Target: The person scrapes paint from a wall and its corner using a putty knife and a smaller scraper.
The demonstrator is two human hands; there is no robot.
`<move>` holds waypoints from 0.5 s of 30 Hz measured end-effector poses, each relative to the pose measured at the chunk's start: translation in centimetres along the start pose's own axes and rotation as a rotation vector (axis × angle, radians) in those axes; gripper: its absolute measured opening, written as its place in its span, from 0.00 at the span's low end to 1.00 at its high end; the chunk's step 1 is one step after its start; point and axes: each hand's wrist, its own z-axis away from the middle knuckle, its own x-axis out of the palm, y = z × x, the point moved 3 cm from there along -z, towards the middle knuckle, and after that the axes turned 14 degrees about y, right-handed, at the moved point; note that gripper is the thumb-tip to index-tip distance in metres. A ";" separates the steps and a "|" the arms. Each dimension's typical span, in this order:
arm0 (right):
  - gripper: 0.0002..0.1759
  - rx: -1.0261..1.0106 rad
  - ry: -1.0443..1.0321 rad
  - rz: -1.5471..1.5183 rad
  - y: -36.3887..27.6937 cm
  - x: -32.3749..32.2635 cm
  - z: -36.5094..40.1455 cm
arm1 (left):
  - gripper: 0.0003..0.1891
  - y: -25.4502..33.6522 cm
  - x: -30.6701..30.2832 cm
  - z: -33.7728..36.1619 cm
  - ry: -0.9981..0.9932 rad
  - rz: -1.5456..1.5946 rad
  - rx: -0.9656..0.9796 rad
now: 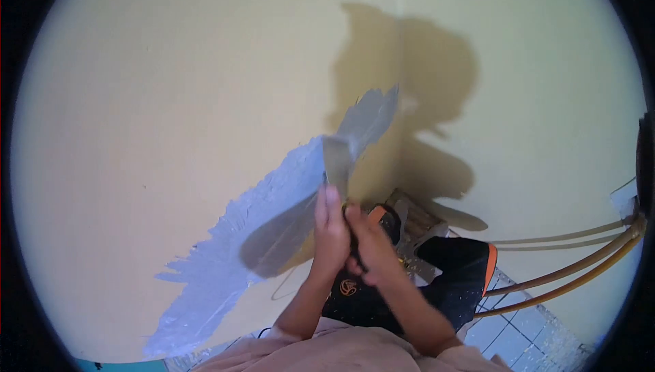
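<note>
A scraper with a wide flat metal blade meets the wall at the upper edge of a jagged grey patch. My right hand is wrapped round its dark handle. My left hand is closed at the base of the blade, fingers pointing up along it; its exact grip is partly hidden. The grey patch runs diagonally from lower left up to the corner, with cream paint around it.
Yellowish hoses run from the right wall to the floor. Black-and-orange items, one with a round logo, sit below my hands. Pale flakes lie on the tiled floor. Shadows fall across the wall corner.
</note>
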 end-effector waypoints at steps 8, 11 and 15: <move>0.21 0.018 -0.037 -0.070 0.4 -1.3 0.2 | 0.22 -2.8 2.2 -2.2 -0.001 0.071 -0.011; 0.21 -0.062 -0.013 -0.136 -3.1 0.0 -2.1 | 0.24 2.9 3.1 -2.4 -0.056 -0.060 -0.076; 0.24 -0.010 0.003 -0.112 -1.7 -1.3 -0.8 | 0.29 0.6 3.5 -1.3 -0.115 -0.072 -0.145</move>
